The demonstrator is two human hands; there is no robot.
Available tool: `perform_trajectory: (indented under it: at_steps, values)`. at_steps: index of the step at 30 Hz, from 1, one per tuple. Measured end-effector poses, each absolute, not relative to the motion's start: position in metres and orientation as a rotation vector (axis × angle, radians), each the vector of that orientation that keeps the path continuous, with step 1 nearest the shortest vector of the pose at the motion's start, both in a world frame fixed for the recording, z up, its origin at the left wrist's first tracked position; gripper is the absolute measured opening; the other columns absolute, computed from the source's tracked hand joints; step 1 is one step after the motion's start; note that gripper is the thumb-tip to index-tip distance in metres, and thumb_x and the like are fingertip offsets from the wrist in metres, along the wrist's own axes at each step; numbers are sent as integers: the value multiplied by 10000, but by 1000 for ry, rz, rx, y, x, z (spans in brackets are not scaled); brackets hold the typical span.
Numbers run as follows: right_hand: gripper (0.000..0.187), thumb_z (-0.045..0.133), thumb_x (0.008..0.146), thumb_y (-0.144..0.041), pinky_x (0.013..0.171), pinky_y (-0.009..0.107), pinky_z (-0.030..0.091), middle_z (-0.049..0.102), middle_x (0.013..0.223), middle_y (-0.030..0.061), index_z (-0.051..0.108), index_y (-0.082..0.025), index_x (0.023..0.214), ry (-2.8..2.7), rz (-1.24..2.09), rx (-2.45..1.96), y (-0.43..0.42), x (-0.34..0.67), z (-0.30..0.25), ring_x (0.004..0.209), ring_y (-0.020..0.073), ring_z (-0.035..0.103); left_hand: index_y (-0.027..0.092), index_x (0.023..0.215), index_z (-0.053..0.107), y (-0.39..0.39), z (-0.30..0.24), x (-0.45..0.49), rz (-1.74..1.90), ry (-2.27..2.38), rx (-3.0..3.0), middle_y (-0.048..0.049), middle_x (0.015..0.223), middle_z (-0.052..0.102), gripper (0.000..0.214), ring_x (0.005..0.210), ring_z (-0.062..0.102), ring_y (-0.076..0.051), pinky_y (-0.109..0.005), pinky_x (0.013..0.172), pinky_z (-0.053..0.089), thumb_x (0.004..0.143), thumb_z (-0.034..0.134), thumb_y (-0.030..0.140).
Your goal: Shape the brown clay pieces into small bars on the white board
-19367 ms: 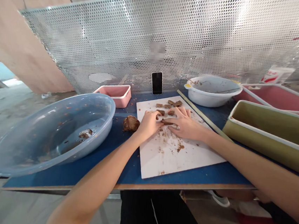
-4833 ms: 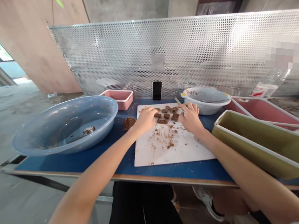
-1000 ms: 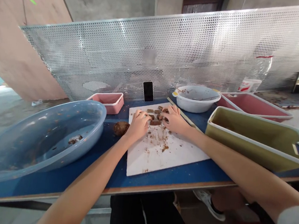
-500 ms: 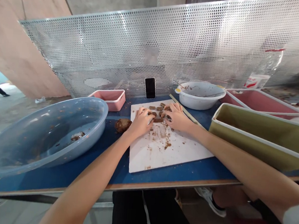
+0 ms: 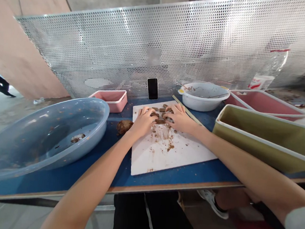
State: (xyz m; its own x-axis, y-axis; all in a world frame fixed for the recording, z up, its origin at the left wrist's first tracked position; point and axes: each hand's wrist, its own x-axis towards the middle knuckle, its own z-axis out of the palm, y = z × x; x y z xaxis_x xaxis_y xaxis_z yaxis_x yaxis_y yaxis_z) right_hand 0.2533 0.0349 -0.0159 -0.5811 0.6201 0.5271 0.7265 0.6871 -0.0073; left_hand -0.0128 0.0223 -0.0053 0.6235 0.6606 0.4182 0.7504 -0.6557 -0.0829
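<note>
Your light is soft and fairly even across the board (image 5: 181, 151). Behind it, glare streaks the metal screen (image 5: 99, 51), and one small square there is blurred out. Left of it, your wide view stretches the tub (image 5: 31, 135). Below it, shadow dims the floor (image 5: 199, 214). The brown pieces (image 5: 160, 121) on the board look soft-edged.

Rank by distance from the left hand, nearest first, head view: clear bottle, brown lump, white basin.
From the left hand:
1. Brown lump: just to its left, on the blue tabletop beside the white board.
2. White basin: right and farther back, past the board.
3. Clear bottle: far right, at the back.
</note>
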Motion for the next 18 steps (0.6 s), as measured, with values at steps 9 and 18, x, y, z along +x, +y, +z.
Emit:
perform_trajectory:
  at_steps: [9,18]
  values:
    - [210,668,1089,-301,1143,609,480,658,1406,160,834,-259,1210,-2386,-304,-1031,36,253,-18,1329,400,543,198,1206,830,26,-7,-11,-501,-1111,-2585,-172,1458,671,193,1428,510,-420,-600,1135,470,1079,686,175]
    - [221,643,1098,-303,1149,611,477,655,1418,160,831,-259,1206,-2385,-278,-1020,35,254,-19,1362,404,540,196,1161,835,28,-7,-9,-458,-1079,-2577,-172,1444,668,197,1401,521,-422,-586,1100,474,1082,659,155]
